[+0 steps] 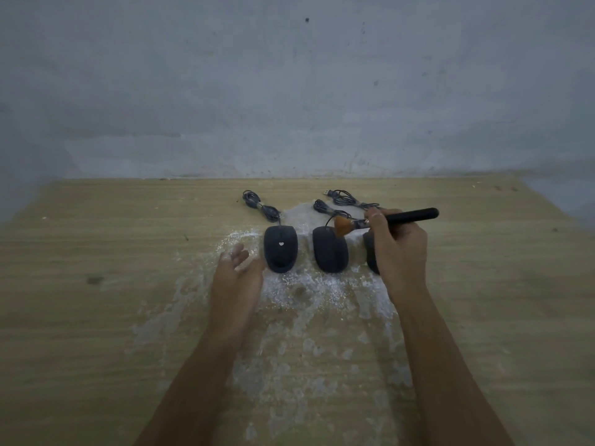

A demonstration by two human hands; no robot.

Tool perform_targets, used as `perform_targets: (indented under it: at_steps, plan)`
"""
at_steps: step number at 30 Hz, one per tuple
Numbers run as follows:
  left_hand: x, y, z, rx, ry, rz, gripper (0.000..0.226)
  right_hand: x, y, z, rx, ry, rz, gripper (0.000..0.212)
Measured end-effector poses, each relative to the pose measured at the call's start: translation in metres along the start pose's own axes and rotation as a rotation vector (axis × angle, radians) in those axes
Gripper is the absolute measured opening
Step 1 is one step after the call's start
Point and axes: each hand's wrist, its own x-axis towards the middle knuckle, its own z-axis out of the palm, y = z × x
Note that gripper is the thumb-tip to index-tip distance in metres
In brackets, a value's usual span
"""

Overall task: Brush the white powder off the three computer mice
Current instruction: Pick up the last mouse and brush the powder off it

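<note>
Three dark computer mice lie in a row on the wooden table. The left mouse has a small pale mark on top. The middle mouse sits beside it. The right mouse is mostly hidden behind my right hand. That hand grips a black-handled brush, whose tan bristles touch the far end of the middle mouse. My left hand hovers just left of the left mouse with relaxed fingers dusted in powder, holding nothing. White powder is spread around and in front of the mice.
Each mouse has a bundled cable behind it, such as the left cable and the right cable. A grey wall rises at the table's far edge. Powder streaks run toward me down the middle of the table.
</note>
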Motion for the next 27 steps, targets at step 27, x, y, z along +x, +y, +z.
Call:
perform_targets:
  at_steps: [27]
  plan:
    - [-0.006,-0.019,0.057,0.647,0.282,0.308,0.106,-0.001,0.007,-0.010,-0.025,0.035,0.047,0.017]
